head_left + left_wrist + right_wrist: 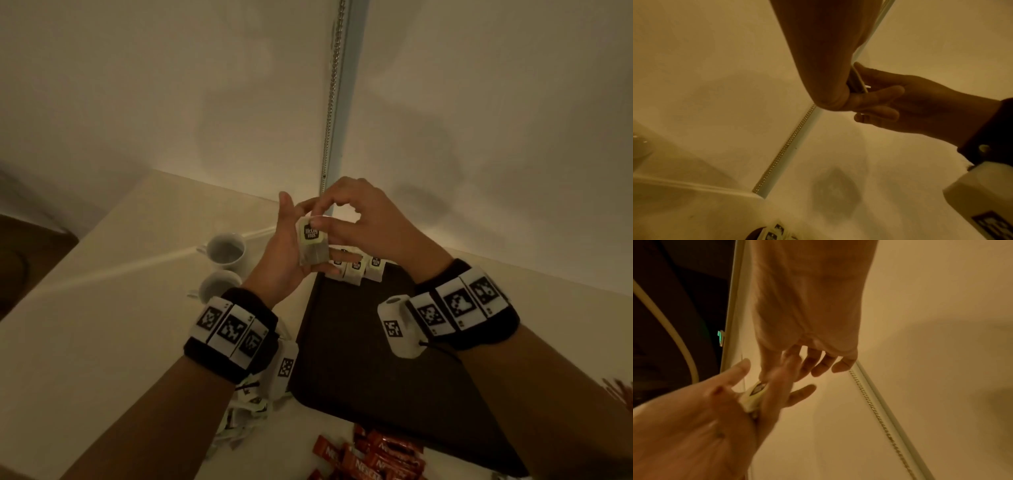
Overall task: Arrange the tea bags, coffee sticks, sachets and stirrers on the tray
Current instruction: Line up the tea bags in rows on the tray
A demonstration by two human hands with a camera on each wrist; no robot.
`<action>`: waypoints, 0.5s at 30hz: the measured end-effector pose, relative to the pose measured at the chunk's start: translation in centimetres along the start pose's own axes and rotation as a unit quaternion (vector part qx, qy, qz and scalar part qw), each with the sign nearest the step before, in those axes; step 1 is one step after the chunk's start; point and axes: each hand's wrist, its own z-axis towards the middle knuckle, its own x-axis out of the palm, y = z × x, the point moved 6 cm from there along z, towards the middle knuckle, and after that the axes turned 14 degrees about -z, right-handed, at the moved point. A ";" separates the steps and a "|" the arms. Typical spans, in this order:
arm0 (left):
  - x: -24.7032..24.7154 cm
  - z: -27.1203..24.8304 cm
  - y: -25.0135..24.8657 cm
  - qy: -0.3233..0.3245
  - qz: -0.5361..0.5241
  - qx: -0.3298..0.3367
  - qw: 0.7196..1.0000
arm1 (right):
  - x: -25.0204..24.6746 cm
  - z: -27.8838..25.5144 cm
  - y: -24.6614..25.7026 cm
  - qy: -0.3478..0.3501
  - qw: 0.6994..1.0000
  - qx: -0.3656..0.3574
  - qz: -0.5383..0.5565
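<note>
Head view: left hand (291, 253) holds a tea bag (312, 245) upright in its palm, above the far left corner of the dark tray (359, 342); right hand (356, 219) pinches the bag's top edge with fingertips. Three tea bags (356, 269) already stand in a row along the tray's far edge. Loose sachets (246, 411) lie off the tray's left edge, red coffee sticks (363, 459) off its near edge, two cups (226, 250) on the worktop to the left. Left wrist view: right hand's fingers curl onto the bag's thin edge (858, 84). Right wrist view: bag (754, 395) wedged between left thumb and fingers. Judgement: light, soft paper, crushes easily, so take it by the stiffer label end, light pinch.
</note>
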 end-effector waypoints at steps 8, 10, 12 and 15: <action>0.0 -1.7 -1.4 -0.007 0.120 0.151 0.981 | -4.4 0.4 1.9 -0.009 0.999 0.038 -0.014; 0.4 -1.7 -1.3 0.002 0.111 0.153 0.982 | -5.1 0.4 2.7 -0.016 0.999 0.032 -0.023; 0.9 -1.7 -1.2 0.018 0.103 0.157 0.982 | -5.5 0.4 3.5 -0.027 0.999 0.023 -0.038; 1.6 -1.6 -1.2 0.030 0.102 0.156 0.982 | -5.9 0.3 4.4 -0.036 0.997 0.013 -0.067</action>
